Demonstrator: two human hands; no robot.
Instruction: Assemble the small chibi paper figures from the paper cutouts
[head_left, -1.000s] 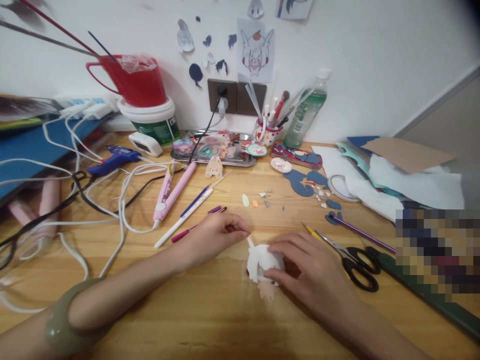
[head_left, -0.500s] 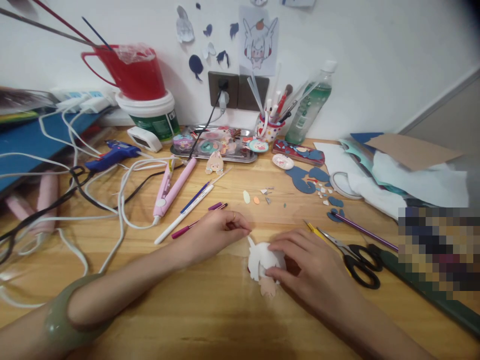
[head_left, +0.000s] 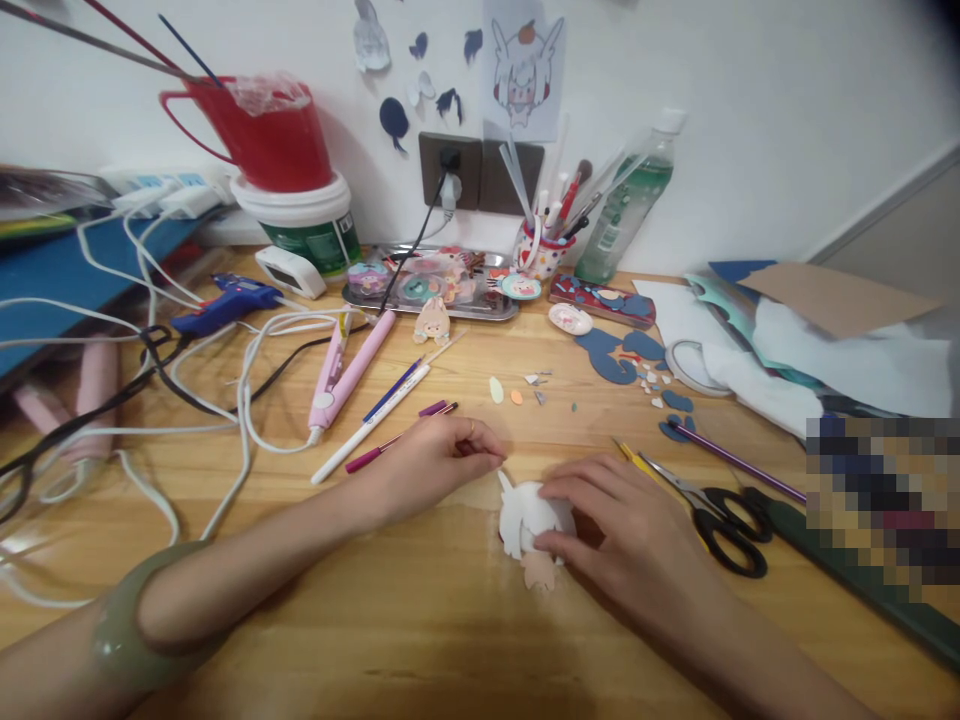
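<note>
A small white-haired cutout figure (head_left: pixel 523 518) with a skin-coloured body lies on the wooden table. One narrow white ear sticks up at its upper left. My right hand (head_left: pixel 622 525) grips its right side, index finger and thumb on the white hair, hiding that edge. Just above the ear is my left hand (head_left: pixel 457 450), thumb and index finger pinched together. Whatever they may hold is too small to make out. Beyond the hands lie a pale green oval piece (head_left: pixel 496 390) and an orange piece (head_left: pixel 516 397).
Black-handled scissors (head_left: pixel 731 530) and a yellow craft knife (head_left: pixel 636 462) lie right of my right hand. Brushes and a white pen (head_left: pixel 371 425) lie behind my left arm. Further left are a pink hair straightener (head_left: pixel 352 375), a blue glue gun (head_left: pixel 225 303) and tangled cables.
The camera view has shifted slightly, so the scene sits a little further right. Both hands keep nearly the same pose around the figure.
</note>
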